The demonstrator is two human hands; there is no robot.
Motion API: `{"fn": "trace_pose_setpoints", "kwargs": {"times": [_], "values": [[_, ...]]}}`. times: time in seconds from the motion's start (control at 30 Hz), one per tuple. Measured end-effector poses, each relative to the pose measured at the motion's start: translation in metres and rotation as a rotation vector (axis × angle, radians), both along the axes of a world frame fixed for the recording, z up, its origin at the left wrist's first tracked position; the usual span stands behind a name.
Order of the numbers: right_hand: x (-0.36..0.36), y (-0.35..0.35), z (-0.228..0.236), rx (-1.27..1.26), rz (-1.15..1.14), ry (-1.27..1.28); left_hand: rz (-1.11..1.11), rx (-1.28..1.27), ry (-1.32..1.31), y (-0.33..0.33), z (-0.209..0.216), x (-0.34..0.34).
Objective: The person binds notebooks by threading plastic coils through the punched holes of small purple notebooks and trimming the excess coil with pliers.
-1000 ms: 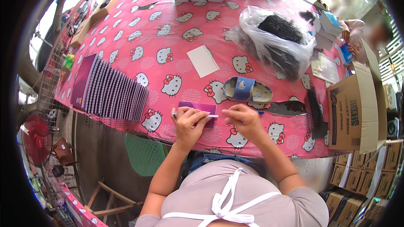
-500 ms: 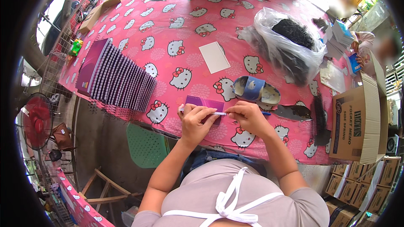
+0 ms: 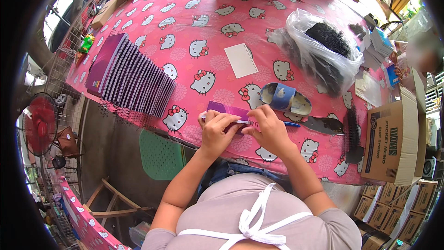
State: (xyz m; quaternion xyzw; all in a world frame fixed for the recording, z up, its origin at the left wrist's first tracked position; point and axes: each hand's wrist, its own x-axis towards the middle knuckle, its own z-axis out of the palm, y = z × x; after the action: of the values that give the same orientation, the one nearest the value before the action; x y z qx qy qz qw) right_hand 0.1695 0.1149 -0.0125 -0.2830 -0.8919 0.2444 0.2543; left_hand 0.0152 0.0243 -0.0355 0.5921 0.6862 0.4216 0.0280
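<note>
Right hand: a second ago it was held apart from the pad; now the right hand (image 3: 264, 127) has been brought to its right end, fingertip and thumb set around a thin coil (image 3: 254, 124). Whether the coil is firmly pinched cannot be told.
Left hand: the small purple pad (image 3: 224, 108) is gripped by the left hand (image 3: 219, 130), as it was before.
Work in hand: attention is judged to have been shifted to the coil at the pad's edge; how far it is threaded cannot be told.
Pad: it is placed at the worktop's near edge, between the hands; a purple cover and a narrow white edge are shown.
Worktop (image 3: 185, 106): glossy pink sheeting is printed with cat faces.
Notebook stack (image 3: 138, 76): purple covers are layered, with ridged, looped edges fanned out.
Plastic bag (image 3: 296, 32): thin, crinkled, translucent film is filled with wiry black coils (image 3: 327, 37).
Slipper (image 3: 283, 95): a blue patterned strap is curved over a pale, mottled sole.
Box (image 3: 386, 134): stiff brown cardboard is left with raised flaps.
</note>
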Motion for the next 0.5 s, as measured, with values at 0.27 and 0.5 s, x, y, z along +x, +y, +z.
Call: {"fn": "trace_pose_setpoints", "kwargs": {"times": [0.27, 0.5], "values": [[-0.008, -0.004, 0.006, 0.056, -0.014, -0.015, -0.005, -0.045, -0.034, -0.003, -0.006, -0.002], [0.053, 0.063, 0.021, 0.15, -0.288, -0.193, 0.007, 0.028, 0.01, -0.003, -0.002, -0.008]]}}
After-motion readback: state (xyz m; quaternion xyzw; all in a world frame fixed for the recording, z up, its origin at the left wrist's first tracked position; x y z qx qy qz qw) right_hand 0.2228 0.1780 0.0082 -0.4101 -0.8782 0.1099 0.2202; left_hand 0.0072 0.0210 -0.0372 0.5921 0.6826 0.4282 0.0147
